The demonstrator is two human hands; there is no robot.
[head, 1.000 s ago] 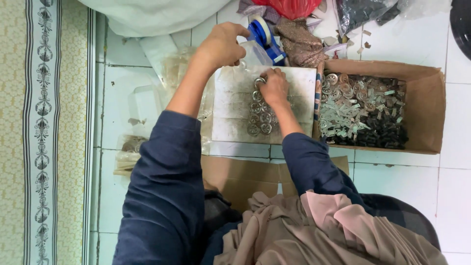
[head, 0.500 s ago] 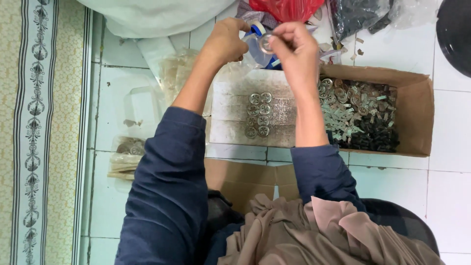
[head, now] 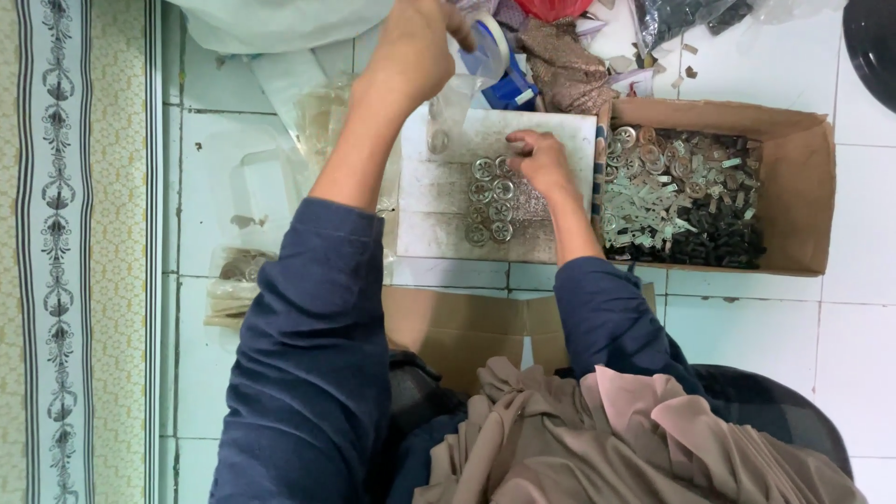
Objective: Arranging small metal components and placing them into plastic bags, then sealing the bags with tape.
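white tiled floor (head: 859,355) — patterned mat (head: 65,252)

One view only, head-mounted, looking almost straight down from above the seated person onto the tiled floor (head: 868,336). It sits near, at arm's reach. The frame takes in both forearms, the white board (head: 439,210), the cardboard box (head: 803,196) and a patterned mat (head: 65,252) at the left edge.
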